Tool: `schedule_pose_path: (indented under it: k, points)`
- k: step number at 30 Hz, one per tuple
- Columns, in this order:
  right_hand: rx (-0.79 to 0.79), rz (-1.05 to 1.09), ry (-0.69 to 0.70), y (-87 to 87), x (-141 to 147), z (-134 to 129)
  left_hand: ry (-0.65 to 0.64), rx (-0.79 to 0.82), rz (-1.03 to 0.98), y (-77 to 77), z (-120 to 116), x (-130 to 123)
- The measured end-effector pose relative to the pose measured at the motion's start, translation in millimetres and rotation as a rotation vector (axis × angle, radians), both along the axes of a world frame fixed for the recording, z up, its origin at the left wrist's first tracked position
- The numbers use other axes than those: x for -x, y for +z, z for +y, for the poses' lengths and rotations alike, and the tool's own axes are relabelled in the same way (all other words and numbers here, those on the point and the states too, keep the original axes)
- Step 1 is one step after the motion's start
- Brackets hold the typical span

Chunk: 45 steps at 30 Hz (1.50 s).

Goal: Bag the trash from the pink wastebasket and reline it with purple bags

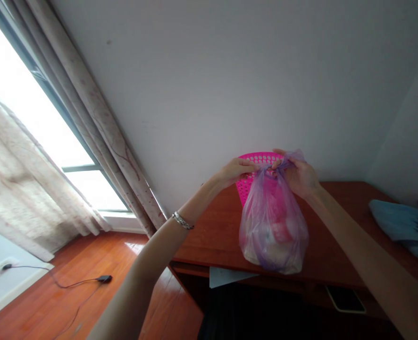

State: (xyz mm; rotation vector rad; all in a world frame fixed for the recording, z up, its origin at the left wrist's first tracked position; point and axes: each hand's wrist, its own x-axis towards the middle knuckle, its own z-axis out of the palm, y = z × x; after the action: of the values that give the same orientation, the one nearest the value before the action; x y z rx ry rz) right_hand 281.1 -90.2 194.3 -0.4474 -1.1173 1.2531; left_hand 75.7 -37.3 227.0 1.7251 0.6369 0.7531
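A translucent purple plastic bag (274, 226), filled with pink and whitish contents, hangs upright from both hands, in front of a pink perforated basket (244, 189). My left hand (238, 171) pinches the gathered top of the bag from the left. On the right, my right hand (299, 175) is closed round the twisted handles, with a tuft of purple plastic sticking up past the fingers. What is inside the bag cannot be made out clearly.
Beneath the bag is a reddish-brown desk (209, 231). A light blue cloth (403, 222) lies at the right. A phone (346, 299) and white paper (226, 276) show below the desktop. Curtains (113, 137) hang at the left, and a black adapter (104, 279) with a cable lies on the floor.
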Motion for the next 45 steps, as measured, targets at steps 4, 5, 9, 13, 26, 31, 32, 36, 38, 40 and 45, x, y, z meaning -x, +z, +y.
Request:
schedule_pose_path:
  k: [4,5,9,13,26,31,32,36,38,40,45]
  points:
    - [0.018,-0.031,-0.008,-0.1,0,-1,0.052,-0.009,-0.102,6.6,2,-1]
    - [0.025,-0.038,-0.012,-0.2,1,-1,0.062,-0.025,-0.116,8.2,1,-1]
    - [0.044,-0.042,0.008,0.0,3,-2,0.164,-0.137,-0.166,12.1,-4,-2]
    - [0.085,0.005,0.045,1.6,4,-8,0.257,-0.263,-0.185,14.5,-4,0]
    - [0.239,0.028,-0.184,-13.2,-15,-21,0.398,-0.548,-0.089,-7.2,-2,27]
    - [0.270,-0.005,-0.224,-26.2,-29,-42,0.429,-0.518,-0.063,-24.9,-13,45]
    - [0.264,-0.014,-0.234,-29.6,-32,-46,0.441,-0.511,-0.058,-28.3,-15,49]
    - [0.238,-0.050,-0.261,-39.3,-43,-60,0.492,-0.451,-0.073,-41.2,-27,61]
    - [0.210,-0.046,-0.242,-38.2,-44,-63,0.494,-0.383,-0.108,-45.7,-34,62]
    - [0.166,-0.063,-0.201,-33.2,-41,-66,0.464,-0.308,-0.155,-47.7,-45,61]
    - [0.040,-0.585,-0.233,-22.6,-19,-72,0.415,-0.179,-0.266,-48.8,-80,54]
